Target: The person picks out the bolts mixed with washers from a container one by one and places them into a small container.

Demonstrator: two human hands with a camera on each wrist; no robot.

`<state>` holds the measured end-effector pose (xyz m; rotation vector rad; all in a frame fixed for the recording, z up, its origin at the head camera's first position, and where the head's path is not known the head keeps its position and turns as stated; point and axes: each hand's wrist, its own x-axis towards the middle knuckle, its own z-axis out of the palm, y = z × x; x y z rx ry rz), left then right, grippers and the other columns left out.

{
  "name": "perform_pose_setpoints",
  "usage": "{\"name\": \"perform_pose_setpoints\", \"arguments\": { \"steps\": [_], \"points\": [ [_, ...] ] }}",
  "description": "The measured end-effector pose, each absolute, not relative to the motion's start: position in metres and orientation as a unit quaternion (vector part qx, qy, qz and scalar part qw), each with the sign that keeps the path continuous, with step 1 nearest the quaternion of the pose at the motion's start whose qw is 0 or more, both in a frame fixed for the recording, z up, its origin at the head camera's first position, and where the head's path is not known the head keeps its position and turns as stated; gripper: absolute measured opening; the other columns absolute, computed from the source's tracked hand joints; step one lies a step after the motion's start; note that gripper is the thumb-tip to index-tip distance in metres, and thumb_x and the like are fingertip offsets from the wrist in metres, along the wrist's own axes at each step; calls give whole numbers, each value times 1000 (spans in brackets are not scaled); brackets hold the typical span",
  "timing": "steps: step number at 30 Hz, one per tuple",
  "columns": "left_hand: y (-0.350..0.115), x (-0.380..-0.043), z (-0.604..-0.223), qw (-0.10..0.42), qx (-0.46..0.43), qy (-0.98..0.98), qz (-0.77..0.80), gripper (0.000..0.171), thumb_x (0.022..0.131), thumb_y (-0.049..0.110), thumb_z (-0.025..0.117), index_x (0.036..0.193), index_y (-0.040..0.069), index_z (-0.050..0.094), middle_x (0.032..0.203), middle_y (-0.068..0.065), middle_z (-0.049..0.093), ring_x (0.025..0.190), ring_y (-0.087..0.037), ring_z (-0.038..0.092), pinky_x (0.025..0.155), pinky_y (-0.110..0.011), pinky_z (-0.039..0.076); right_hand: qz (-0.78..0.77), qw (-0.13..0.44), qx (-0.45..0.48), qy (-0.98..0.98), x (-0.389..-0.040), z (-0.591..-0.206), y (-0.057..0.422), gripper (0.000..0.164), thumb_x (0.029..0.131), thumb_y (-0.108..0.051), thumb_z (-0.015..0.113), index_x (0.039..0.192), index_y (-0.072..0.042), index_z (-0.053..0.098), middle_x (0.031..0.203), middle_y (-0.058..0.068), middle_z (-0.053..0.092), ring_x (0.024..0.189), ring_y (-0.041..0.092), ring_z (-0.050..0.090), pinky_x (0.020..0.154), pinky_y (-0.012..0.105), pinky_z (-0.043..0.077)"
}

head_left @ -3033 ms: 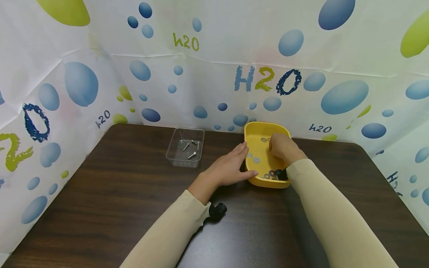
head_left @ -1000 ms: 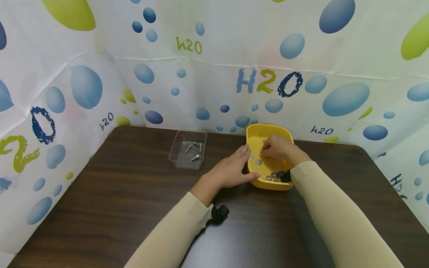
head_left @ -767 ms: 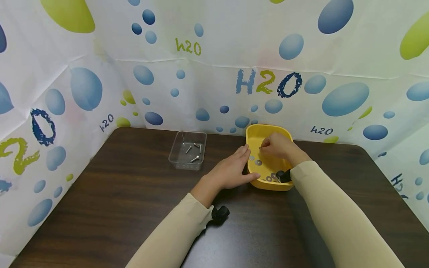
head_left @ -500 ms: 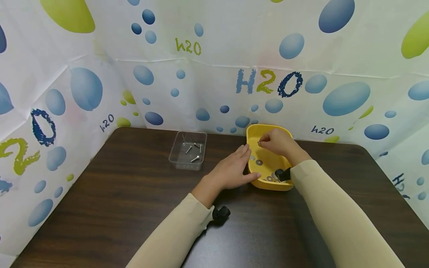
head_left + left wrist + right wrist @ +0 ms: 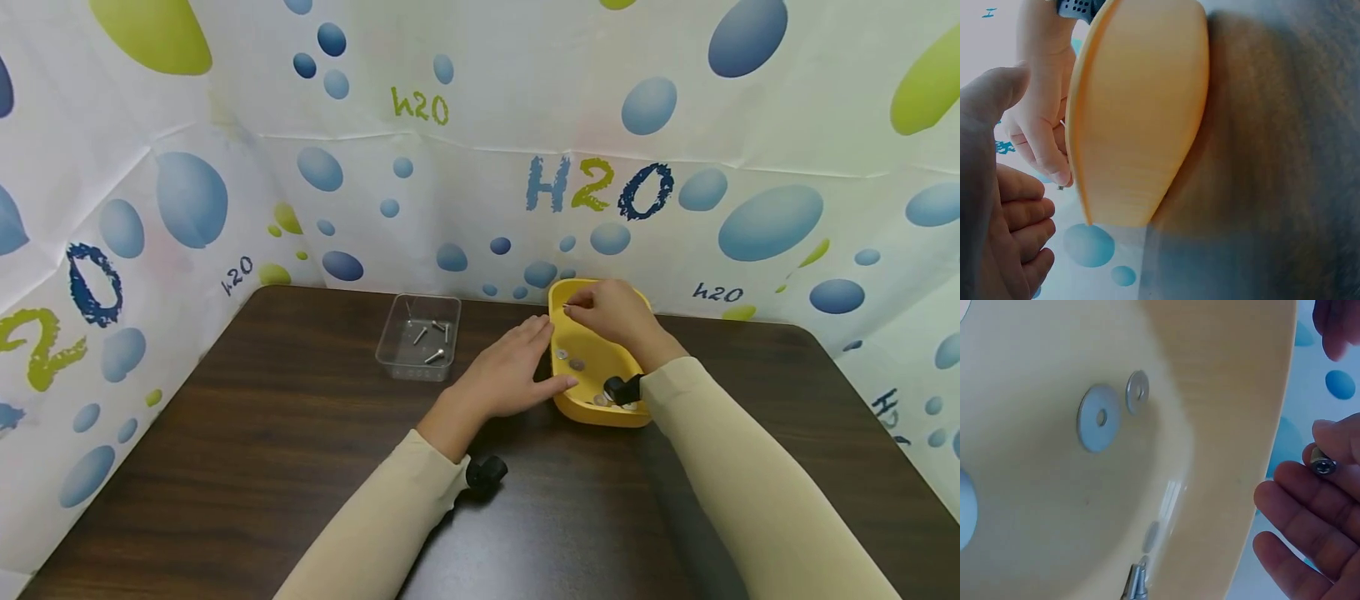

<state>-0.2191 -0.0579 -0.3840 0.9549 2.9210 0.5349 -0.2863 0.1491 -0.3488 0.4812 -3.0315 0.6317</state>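
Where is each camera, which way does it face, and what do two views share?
Head: on the person's head, facing forward and down at the table, clear box and yellow tray; left hand, right hand and sleeves show.
Left wrist: on that wrist, facing the tray's outer side; both hands show.
Right wrist: on that wrist, facing washers inside the tray; both hands show partly.
Wrist views share the tray and pinched metal fastener.
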Motion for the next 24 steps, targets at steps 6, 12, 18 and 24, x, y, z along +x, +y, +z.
{"name": "perform_pose_setpoints", "arguments": {
  "steps": [6,12,18,24],
  "points": [
    [-68,-219,-376,0,293,939,179,93,91,72,45,157,11,24,163,-5,24,150,-24,26,119,-41,28,194,15,172,-966,-285,-344,138,32,97,-30,61,117,-8,73,112,11,73,103,29,66,95,46,53],
    [-79,-218,-372,-8,280,940,193,93,90,71,48,156,10,28,162,-6,29,149,-24,28,120,-41,28,205,13,182,-962,-284,-342,130,29,97,-28,62,115,-9,74,108,9,72,96,26,66,93,44,55],
    [-93,-218,-373,-15,262,945,197,93,89,71,49,156,10,28,162,-5,29,149,-24,27,120,-43,27,205,12,202,-958,-283,-340,120,28,96,-28,63,113,-9,75,104,7,73,90,24,66,88,42,57],
    [-108,-219,-375,-11,243,948,203,92,90,69,50,157,10,26,163,-5,26,150,-25,24,120,-46,26,202,22,215,-955,-280,-334,108,26,95,-28,65,110,-11,76,103,5,74,92,22,64,88,41,57]
  ]
}}
